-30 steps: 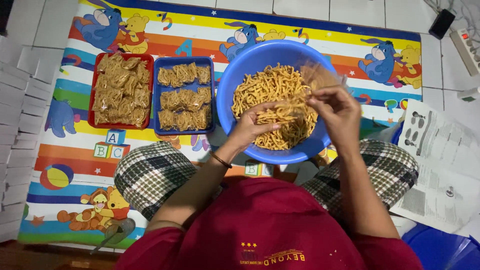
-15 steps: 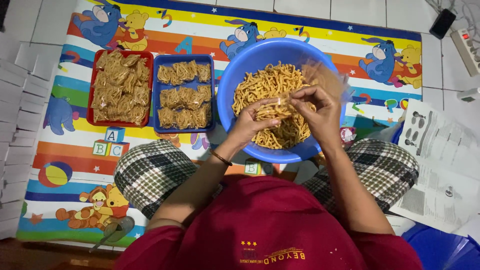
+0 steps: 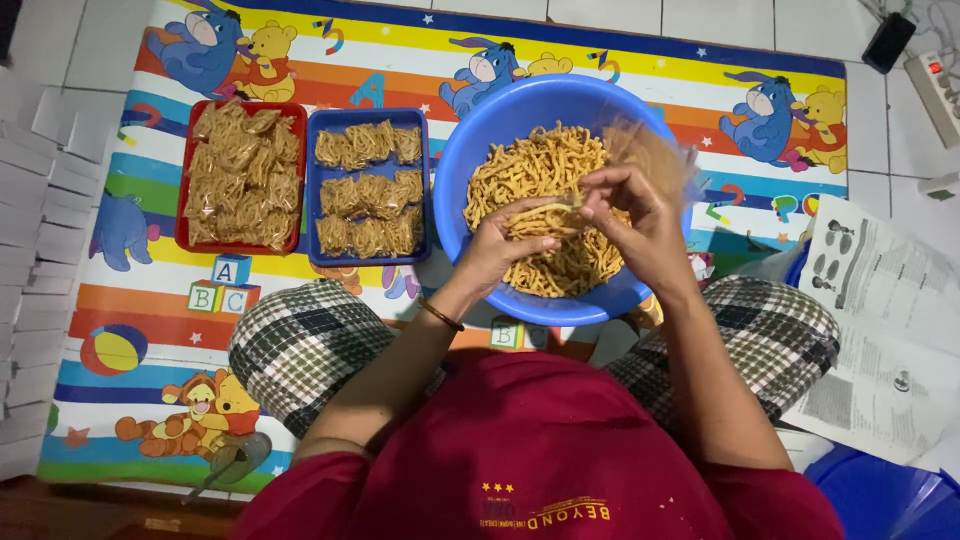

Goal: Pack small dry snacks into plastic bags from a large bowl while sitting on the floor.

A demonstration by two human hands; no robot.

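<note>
While the left hand scoops a small bunch of yellow snack sticks with its fingers curled under them, the right hand pinches the mouth of a clear plastic bag just beside them. Both hands are over one big round blue bowl, which is full of the same sticks. The bag pokes up past the right fingers and already has some sticks inside.

Well off to the side of the left fingers sit two flat trays, touching each other. One red tray holds a heap of filled clear packs, too many and too mixed to count. One blue tray holds filled packs laid in three rows.

All of it sits on one bright floor mat with cartoon animals and letter blocks. Past the right hand lies a white printed paper sheet. A stack of white boxes stands far beyond the trays.
</note>
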